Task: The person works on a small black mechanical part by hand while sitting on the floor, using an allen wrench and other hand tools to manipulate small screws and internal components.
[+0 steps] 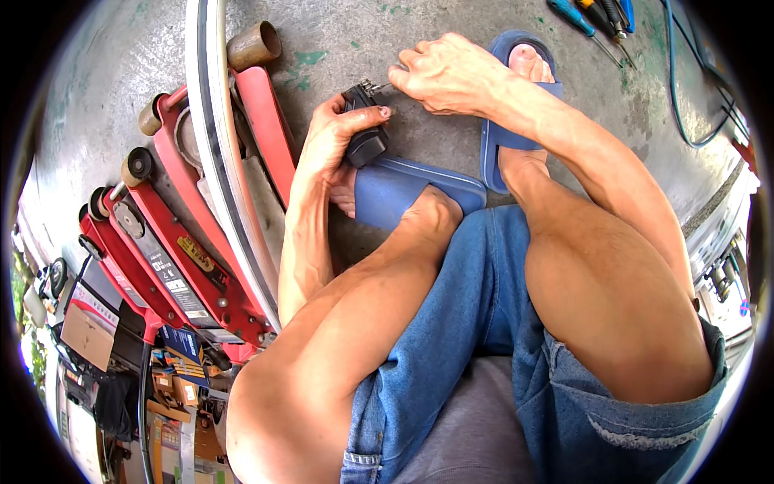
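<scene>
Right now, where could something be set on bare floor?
Bare concrete shows between the right sandal and the blue cable, below the blue screwdriver, and between the pipe and right hand. Crowded: the left side, with red jacks, and around the left hand holding a black device near the left sandal.

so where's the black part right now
In the head view, the black part is in the left hand, slightly left of centre in the upper half, just above the left blue sandal.
</scene>
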